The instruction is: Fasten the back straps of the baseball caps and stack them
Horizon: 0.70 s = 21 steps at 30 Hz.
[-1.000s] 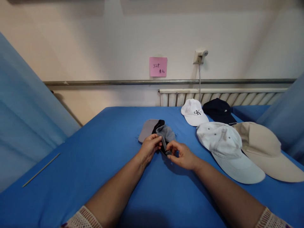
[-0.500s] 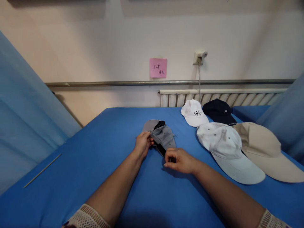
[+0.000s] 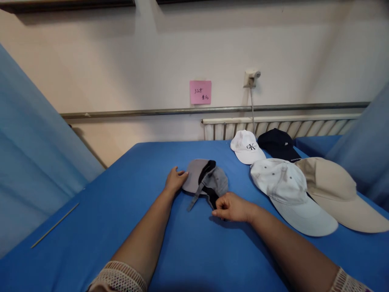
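Observation:
A grey baseball cap lies on the blue-covered bed, tipped so that its black inner band and the underside of its brim show. One loose strap hangs from its back opening toward me. My right hand pinches the cap's near back edge, its fingers closed. At the left side of the brim my left hand is open, fingers apart, with the thumb at or against the brim's edge. What exactly sits between the right fingertips is hidden.
On the right lie a white cap, a dark navy cap, a pale grey cap and a beige cap. A thin stick rests at the left. Blue curtains flank the bed; a radiator stands behind.
The left hand has let go of the cap's back edge and moved left to the brim. The strap has come loose and hangs free. The right hand keeps its pinch.

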{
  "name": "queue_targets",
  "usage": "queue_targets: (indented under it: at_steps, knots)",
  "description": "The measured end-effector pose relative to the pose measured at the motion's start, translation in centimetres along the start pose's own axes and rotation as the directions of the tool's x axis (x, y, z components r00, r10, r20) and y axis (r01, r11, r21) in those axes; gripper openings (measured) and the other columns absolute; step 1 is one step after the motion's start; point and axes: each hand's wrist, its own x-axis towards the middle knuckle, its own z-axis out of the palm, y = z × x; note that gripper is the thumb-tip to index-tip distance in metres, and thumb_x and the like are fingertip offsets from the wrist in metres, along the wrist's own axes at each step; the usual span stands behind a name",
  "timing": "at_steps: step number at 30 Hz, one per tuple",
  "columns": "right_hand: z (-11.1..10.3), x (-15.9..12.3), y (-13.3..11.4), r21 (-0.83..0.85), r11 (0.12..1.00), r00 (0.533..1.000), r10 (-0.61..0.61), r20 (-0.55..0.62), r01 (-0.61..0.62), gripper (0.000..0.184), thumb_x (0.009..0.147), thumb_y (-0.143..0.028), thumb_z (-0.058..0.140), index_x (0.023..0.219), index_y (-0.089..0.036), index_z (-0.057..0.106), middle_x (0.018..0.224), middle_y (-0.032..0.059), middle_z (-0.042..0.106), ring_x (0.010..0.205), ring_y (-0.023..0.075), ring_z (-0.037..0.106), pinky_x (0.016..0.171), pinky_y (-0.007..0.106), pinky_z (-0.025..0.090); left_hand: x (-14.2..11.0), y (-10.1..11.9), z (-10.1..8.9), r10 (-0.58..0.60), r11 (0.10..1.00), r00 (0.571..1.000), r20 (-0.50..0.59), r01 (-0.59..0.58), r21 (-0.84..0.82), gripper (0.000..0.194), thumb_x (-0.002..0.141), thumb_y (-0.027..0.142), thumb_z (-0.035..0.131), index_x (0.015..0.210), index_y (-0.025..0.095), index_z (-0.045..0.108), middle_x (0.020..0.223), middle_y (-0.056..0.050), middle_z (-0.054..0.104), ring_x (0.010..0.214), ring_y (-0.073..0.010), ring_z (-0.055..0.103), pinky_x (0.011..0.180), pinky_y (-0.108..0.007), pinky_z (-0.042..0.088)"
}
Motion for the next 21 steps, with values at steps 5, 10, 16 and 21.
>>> queue_targets:
  at_steps: [5,10,16,21]
  knots:
    - [-0.2,0.1,0.3,0.068,0.995,0.996,0.073,0.048,-0.076,0.033,0.084,-0.041,0.058,0.06,-0.017,0.054,0.058,-0.0019,0.059,0.045,0.0067,0.046,0.044,0.02,0.034,-1.9,0.9,0.3,0.027,0.975,0.897,0.442,0.074,-0.211,0.049,0.067,0.04,0.075,0.104,0.008,0.067,0.091,-0.016,0.073,0.077,-0.0247,0.069,0.07,-0.034,0.054]
    - [-0.3,0.5,0.4,-0.047,0.999,0.988,0.013,-0.151,-0.02,0.025,0.084,-0.037,0.057,0.067,-0.018,0.058,0.063,-0.0015,0.06,0.053,0.0092,0.049,0.05,0.021,0.034,-2.2,2.1,-1.4,0.18,0.941,0.97,0.162,-0.122,-0.315,0.041,0.069,0.043,0.071,0.094,0.01,0.069,0.079,-0.009,0.07,0.068,-0.0215,0.065,0.064,-0.033,0.052]
    - [-1.1,1.2,1.6,-0.153,0.988,0.897,-0.054,-0.438,-0.016,0.01,0.082,-0.023,0.054,0.078,-0.019,0.062,0.08,0.0021,0.063,0.07,0.0132,0.055,0.065,0.025,0.039,-1.7,2.6,-5.5,0.709,0.704,0.573,-0.412,-0.614,0.357,0.029,0.084,0.024,0.051,0.107,0.021,0.07,0.112,-0.007,0.066,0.109,-0.0225,0.056,0.099,-0.04,0.041]
    - [-1.0,2.0,2.3,0.314,0.947,0.787,0.24,-0.568,-0.062,0.014,0.078,-0.033,0.061,0.083,-0.019,0.06,0.072,0.0013,0.063,0.063,0.0144,0.057,0.06,0.026,0.043,-1.2,-0.7,-7.8,0.789,0.599,0.56,-0.254,-0.605,0.526,0.049,0.077,0.008,0.039,0.118,0.021,0.064,0.123,-0.006,0.063,0.118,-0.0209,0.053,0.105,-0.04,0.037]
